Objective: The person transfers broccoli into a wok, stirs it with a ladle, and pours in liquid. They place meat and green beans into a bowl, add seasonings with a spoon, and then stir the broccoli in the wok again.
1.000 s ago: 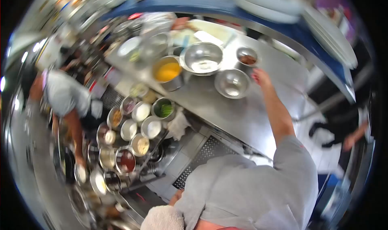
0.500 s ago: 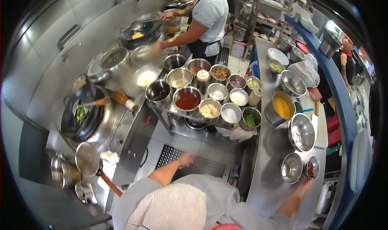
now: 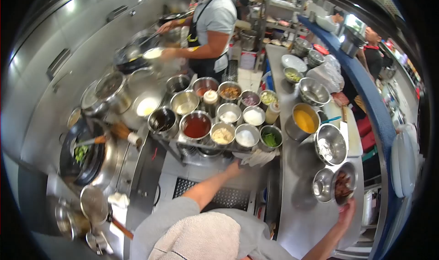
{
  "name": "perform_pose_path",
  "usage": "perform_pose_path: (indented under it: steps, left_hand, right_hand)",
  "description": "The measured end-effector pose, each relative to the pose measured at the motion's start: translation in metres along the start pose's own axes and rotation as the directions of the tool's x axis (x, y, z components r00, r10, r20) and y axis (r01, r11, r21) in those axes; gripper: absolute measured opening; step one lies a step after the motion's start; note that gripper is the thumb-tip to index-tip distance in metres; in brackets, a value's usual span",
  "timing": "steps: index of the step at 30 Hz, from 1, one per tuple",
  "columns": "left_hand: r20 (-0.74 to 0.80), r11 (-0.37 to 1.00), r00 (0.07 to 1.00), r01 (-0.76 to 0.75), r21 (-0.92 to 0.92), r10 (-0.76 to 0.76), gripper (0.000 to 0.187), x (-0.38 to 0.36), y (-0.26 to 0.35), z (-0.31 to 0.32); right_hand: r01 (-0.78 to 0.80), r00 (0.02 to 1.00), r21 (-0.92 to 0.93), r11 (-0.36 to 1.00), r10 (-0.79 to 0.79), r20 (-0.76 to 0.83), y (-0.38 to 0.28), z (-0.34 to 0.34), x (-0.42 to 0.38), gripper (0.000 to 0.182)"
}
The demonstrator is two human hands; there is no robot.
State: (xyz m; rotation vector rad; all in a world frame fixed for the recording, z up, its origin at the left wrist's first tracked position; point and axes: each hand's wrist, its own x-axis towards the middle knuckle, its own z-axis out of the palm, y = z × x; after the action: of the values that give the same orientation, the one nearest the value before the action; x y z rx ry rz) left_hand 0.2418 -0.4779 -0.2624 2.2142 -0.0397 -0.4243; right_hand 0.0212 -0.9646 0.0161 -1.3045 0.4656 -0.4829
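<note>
My right hand grips the near rim of a metal bowl holding dark brown meat pieces. The bowl is tilted toward me and overlaps a smaller steel bowl on its left. Over the floor mat, my left hand reaches forward to a crumpled white cloth below the ingredient tubs. Its fingertips are right at the cloth's left end, and their shape is unclear.
A steel counter runs along the right with a perforated bowl, an orange-filled pot and a cleaver. At left sits a wok with greens. Ahead, a co-worker tends another wok.
My right hand has raised and tilted the meat bowl, moving it over beside the smaller bowl. My left hand has moved forward and right to the cloth. The co-worker's near hand has risen toward the wok.
</note>
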Motion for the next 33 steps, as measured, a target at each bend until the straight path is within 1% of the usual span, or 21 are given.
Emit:
perform_pose_path:
  steps: [1, 2, 3, 4, 5, 6, 7, 10, 13, 14, 17, 18, 20, 22, 23, 26, 27, 29, 31, 32, 33]
  left_hand:
    - [-0.002, 0.998, 0.999, -0.038, -0.054, 0.038, 0.076, 0.009, 0.016, 0.001]
    - [-0.003, 0.991, 0.997, -0.073, -0.112, 0.073, 0.081, 0.017, 0.029, 0.005]
    - [-0.003, 0.98, 0.995, -0.103, -0.171, 0.104, 0.086, 0.025, 0.038, 0.01]
    - [-0.016, 0.981, 0.991, -0.136, -0.135, 0.135, 0.077, 0.032, 0.045, 0.015]
    - [0.073, 0.973, 0.99, -0.104, -0.208, 0.121, 0.071, 0.04, 0.047, 0.018]
    - [0.162, 0.96, 0.981, -0.061, -0.275, 0.108, 0.065, 0.05, 0.046, 0.021]
    - [0.249, 0.941, 0.964, -0.006, -0.338, 0.096, 0.059, 0.055, 0.046, 0.026]
    - [0.428, 0.728, 0.904, 0.302, -0.615, -0.013, 0.048, 0.05, 0.051, 0.027]
    - [0.366, 0.816, 0.93, 0.204, -0.54, 0.01, 0.041, 0.049, 0.048, 0.029]
    - [0.373, 0.8, 0.924, 0.159, -0.579, 0.087, 0.041, 0.028, 0.068, 0.001]
    - [0.247, 0.951, 0.953, -0.099, -0.291, 0.175, 0.053, 0.023, 0.046, 0.012]
    - [0.383, 0.981, 0.916, -0.047, -0.189, 0.118, 0.059, 0.005, 0.064, -0.019]
    - [0.533, 0.903, 0.816, 0.03, -0.429, 0.226, 0.056, -0.022, 0.076, -0.073]
    - [0.574, 0.755, 0.747, 0.151, -0.639, 0.336, 0.046, -0.042, 0.059, -0.114]
    - [0.438, 0.745, 0.841, 0.065, -0.664, 0.317, 0.04, -0.059, 0.065, -0.145]
    - [0.323, 0.697, 0.93, 0.115, -0.708, 0.175, 0.04, -0.069, 0.024, -0.18]
    - [0.293, 0.681, 0.948, 0.135, -0.72, 0.122, 0.041, -0.076, 0.02, -0.195]
    - [0.271, 0.583, 0.958, 0.169, -0.795, 0.091, 0.031, -0.106, 0.041, -0.235]
    - [0.174, 0.659, 0.96, -0.013, -0.752, 0.217, 0.019, -0.118, 0.027, -0.251]
    - [0.161, 0.629, 0.976, 0.034, -0.777, 0.147, 0.014, -0.125, 0.025, -0.257]
    - [0.176, 0.667, 0.981, 0.077, -0.741, 0.082, 0.013, -0.131, 0.021, -0.263]
  right_hand:
    - [-0.083, 0.996, -0.04, 0.996, 0.082, -0.032, 0.004, 0.009, -0.024, 0.03]
    - [-0.108, 0.991, -0.017, 0.994, 0.106, -0.079, 0.002, 0.051, -0.052, 0.026]
    - [-0.131, 0.99, -0.052, 0.99, 0.128, -0.061, 0.029, 0.025, -0.063, 0.022]
    - [-0.118, 0.991, 0.017, 0.993, 0.119, -0.062, 0.033, 0.055, -0.087, 0.017]
    - [-0.14, 0.99, 0.025, 0.99, 0.141, -0.005, 0.044, 0.061, -0.104, 0.015]
    - [-0.202, 0.978, -0.009, 0.979, 0.202, -0.044, 0.049, 0.074, -0.119, 0.015]
    - [-0.214, 0.96, 0.0, 0.977, 0.211, -0.183, 0.051, 0.105, -0.135, 0.016]
    - [-0.294, 0.951, -0.054, 0.954, 0.287, -0.116, 0.076, 0.118, -0.156, 0.018]
    - [-0.338, 0.941, -0.193, 0.921, 0.328, -0.083, 0.092, 0.15, -0.158, 0.016]
    - [-0.349, 0.937, -0.252, 0.903, 0.342, -0.071, 0.095, 0.163, -0.155, 0.016]
    - [-0.336, 0.933, -0.339, 0.879, 0.36, 0.009, 0.104, 0.208, -0.137, 0.011]
    - [-0.332, 0.921, -0.392, 0.858, 0.385, 0.061, 0.113, 0.215, -0.126, 0.009]
    - [-0.272, 0.906, -0.45, 0.851, 0.383, 0.178, 0.12, 0.246, -0.107, 0.008]
    - [-0.221, 0.88, -0.468, 0.856, 0.382, 0.282, 0.125, 0.275, -0.092, 0.011]
    - [-0.196, 0.866, -0.456, 0.868, 0.372, 0.334, 0.127, 0.291, -0.084, 0.011]
    - [-0.152, 0.78, -0.477, 0.866, 0.401, 0.481, 0.129, 0.342, -0.069, 0.01]
    - [-0.129, 0.753, -0.503, 0.855, 0.415, 0.512, 0.133, 0.355, -0.064, 0.01]
    - [-0.162, 0.707, -0.471, 0.867, 0.435, 0.557, 0.128, 0.388, -0.067, 0.011]
    - [-0.086, 0.652, -0.487, 0.869, 0.419, 0.632, 0.128, 0.41, -0.065, 0.011]
    - [-0.069, 0.627, -0.467, 0.881, 0.402, 0.667, 0.136, 0.42, -0.065, 0.014]
    - [-0.043, 0.607, -0.446, 0.894, 0.378, 0.699, 0.147, 0.427, -0.065, 0.017]
